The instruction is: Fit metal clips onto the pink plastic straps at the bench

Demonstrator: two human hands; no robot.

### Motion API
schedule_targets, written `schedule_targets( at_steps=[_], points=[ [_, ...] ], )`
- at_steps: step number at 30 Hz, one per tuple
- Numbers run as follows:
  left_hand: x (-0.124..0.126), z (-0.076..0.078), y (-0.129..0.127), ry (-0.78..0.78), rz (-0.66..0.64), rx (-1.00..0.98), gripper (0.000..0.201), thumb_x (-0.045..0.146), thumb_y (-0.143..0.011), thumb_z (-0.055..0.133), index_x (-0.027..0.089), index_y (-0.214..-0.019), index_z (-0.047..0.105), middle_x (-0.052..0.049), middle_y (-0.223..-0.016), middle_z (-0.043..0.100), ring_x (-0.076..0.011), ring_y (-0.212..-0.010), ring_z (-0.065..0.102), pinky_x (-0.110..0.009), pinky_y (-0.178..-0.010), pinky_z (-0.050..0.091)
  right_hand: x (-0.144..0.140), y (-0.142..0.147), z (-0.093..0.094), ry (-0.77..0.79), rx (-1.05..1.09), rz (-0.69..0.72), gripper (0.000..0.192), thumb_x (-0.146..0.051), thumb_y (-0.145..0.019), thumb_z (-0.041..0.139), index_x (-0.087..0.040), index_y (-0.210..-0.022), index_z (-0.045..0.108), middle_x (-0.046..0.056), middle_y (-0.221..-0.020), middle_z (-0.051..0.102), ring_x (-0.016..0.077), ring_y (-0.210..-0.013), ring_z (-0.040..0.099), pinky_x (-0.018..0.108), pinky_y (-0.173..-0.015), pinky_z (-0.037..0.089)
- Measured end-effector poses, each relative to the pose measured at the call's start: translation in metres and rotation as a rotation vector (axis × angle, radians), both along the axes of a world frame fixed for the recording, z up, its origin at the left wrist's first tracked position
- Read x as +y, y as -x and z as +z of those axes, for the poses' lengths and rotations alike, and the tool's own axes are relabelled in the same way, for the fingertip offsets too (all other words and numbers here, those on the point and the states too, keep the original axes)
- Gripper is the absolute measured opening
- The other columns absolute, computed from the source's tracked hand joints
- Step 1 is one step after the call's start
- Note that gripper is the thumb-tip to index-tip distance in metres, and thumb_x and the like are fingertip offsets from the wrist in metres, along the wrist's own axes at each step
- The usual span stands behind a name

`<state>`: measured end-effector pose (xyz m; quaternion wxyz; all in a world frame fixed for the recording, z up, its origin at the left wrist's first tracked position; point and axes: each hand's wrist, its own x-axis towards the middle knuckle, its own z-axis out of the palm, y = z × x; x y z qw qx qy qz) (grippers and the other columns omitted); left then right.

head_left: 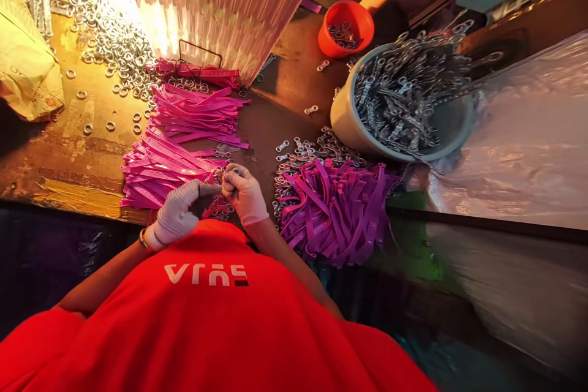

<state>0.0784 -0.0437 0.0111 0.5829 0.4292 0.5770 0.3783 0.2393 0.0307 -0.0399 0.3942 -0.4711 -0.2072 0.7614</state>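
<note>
Both hands wear thin white gloves and meet at the near edge of the table, just above the red shirt (220, 318). The left hand (177, 214) is curled, with its thumb and first finger pinched toward the right hand. The right hand (243, 193) is closed into a loose fist, and its fingertips hold something small. That small piece is too hidden to name. It sits right between the two hands, close to the person's chest.

Just to the left of the hands lies a flat stack of pink straps (160, 165), all lined up side by side. A second pink stack (197, 113) lies a bit farther away. To the right of the hands is a messy pile of purple straps (337, 211), curled and tangled over each other. Small shiny metal clips (298, 153) lie scattered between the purple pile and the hands.

Farther right stands a grey bucket (349, 125) full of silver metal pieces. Behind it is an orange scoop (346, 27) with a long handle and a few metal bits inside. On the far left, many little metal rings (110, 37) are spread over the brown table (285, 55). A tall ribbed pink shape (225, 0) stands at the far middle, and a crumpled paper bag (27, 67) sits at the left edge.
</note>
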Motion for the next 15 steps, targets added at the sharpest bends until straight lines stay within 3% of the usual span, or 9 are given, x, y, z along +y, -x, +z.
schedule_targets(
  at_steps=[3,5,10,12,15],
  points=[
    [-0.001,-0.002,-0.003,0.308,0.180,-0.462,0.025,0.038,-0.082,0.074,0.016,-0.093,0.074,-0.006,-0.074,0.067,-0.0160,-0.064,0.062,-0.025,-0.057,0.049,-0.005,-0.001,0.014,-0.117,-0.079,-0.023,0.033,-0.033,-0.068,0.082,-0.024,-0.091,0.062,-0.008,-0.068,0.056,0.0063,-0.051,0.042,0.022,-0.047,0.033],
    [-0.002,-0.009,-0.005,0.390,0.236,-0.611,0.029,0.039,-0.077,0.078,0.015,-0.090,0.071,-0.007,-0.077,0.069,-0.0142,-0.062,0.063,-0.021,-0.050,0.044,-0.014,0.002,0.023,-0.175,-0.160,-0.006,0.028,-0.035,-0.071,0.080,-0.024,-0.092,0.064,-0.007,-0.069,0.058,0.0081,-0.053,0.045,0.023,-0.049,0.035],
    [-0.005,-0.018,-0.008,0.314,0.254,-0.480,0.035,0.045,-0.080,0.082,0.016,-0.091,0.067,-0.002,-0.068,0.066,-0.0055,-0.044,0.044,-0.018,-0.039,0.024,-0.034,0.011,0.028,-0.391,-0.482,0.066,0.020,-0.034,-0.077,0.074,-0.027,-0.094,0.068,-0.003,-0.085,0.066,0.0146,-0.077,0.058,0.028,-0.073,0.051],
    [-0.004,-0.017,-0.007,0.316,0.247,-0.457,0.036,0.047,-0.079,0.082,0.016,-0.085,0.064,0.000,-0.062,0.061,-0.0052,-0.043,0.041,-0.019,-0.039,0.024,-0.035,0.008,0.026,-0.472,-0.535,0.138,0.020,-0.036,-0.080,0.070,-0.027,-0.099,0.069,0.000,-0.096,0.069,0.0172,-0.089,0.061,0.031,-0.086,0.052],
    [-0.004,-0.014,-0.003,0.363,0.230,-0.496,0.036,0.045,-0.078,0.083,0.016,-0.080,0.061,0.001,-0.064,0.057,-0.0066,-0.047,0.046,-0.019,-0.040,0.028,-0.029,-0.002,0.022,-0.535,-0.472,0.278,0.030,-0.040,-0.089,0.061,-0.027,-0.115,0.067,0.002,-0.103,0.069,0.0181,-0.096,0.062,0.033,-0.093,0.050]
  ],
)
